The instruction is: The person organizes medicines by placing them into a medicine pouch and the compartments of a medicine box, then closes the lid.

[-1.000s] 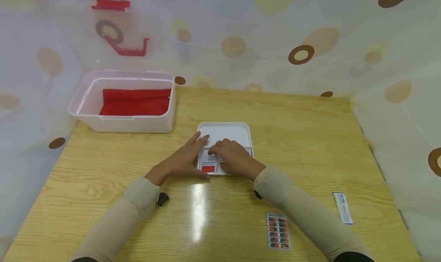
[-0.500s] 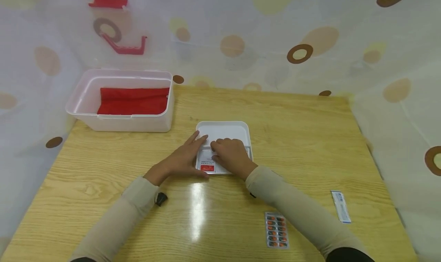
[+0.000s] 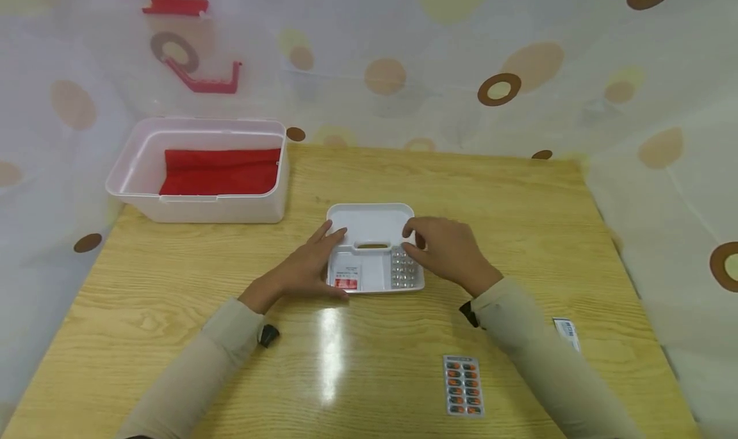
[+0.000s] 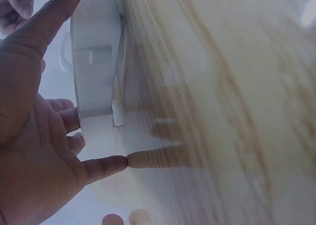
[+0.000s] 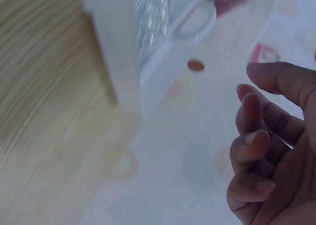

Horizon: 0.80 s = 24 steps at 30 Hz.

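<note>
A white plastic case (image 3: 369, 220) lies opened flat on the table, its compartments toward the person. In its left compartment is a white packet with a red band (image 3: 346, 277); a silver blister pack (image 3: 403, 270) fills the right one. My left hand (image 3: 302, 269) steadies the case at its left side, fingers spread and thumb along the front edge; the left wrist view shows those fingers against the case wall (image 4: 96, 82). Over the case's right rim hovers my right hand (image 3: 452, 250), fingers loosely bent, nothing held; the right wrist view shows it apart from the case.
A blister of orange and dark capsules (image 3: 464, 386) lies near the front. Further right is a small white packet (image 3: 566, 331), partly covered by the right sleeve. At the back left stands a translucent bin (image 3: 219, 208) with red cloth (image 3: 221, 172) inside. Patterned sheeting surrounds the table.
My right hand has lifted from the compartments and moved right, uncovering the silver blister pack and the case's handle slot. The left hand has stayed at the case.
</note>
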Each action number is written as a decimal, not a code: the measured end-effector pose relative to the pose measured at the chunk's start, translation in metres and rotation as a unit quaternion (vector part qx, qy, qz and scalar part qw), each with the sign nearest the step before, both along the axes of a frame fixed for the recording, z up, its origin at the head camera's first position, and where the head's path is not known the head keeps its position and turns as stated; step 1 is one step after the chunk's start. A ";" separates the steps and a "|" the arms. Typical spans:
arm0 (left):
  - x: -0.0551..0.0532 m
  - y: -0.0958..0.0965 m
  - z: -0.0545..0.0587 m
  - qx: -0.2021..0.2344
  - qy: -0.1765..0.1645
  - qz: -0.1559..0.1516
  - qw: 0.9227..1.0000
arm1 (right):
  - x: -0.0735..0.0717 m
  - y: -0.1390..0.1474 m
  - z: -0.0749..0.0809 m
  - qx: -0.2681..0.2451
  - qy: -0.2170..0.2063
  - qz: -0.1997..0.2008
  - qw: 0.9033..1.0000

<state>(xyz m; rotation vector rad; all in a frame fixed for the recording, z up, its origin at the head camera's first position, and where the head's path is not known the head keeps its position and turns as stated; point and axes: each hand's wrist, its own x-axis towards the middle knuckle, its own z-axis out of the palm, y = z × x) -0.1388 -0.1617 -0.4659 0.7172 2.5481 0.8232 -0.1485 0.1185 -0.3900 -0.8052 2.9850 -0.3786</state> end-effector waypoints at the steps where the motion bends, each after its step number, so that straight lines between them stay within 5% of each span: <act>1: 0.000 0.000 0.000 -0.001 0.000 -0.001 1.000 | 0.002 0.010 0.002 -0.004 -0.008 -0.012 1.000; 13: 0.006 -0.014 -0.005 0.002 -0.008 0.015 1.000 | 0.032 0.102 -0.006 0.011 -0.102 -0.107 0.989; 20: 0.008 -0.023 -0.001 0.000 0.018 0.020 1.000 | 0.054 0.153 -0.007 0.035 -0.180 -0.176 0.967; 24: 0.008 -0.023 0.003 -0.001 0.019 0.015 1.000 | 0.063 0.178 -0.005 0.087 -0.234 -0.211 0.945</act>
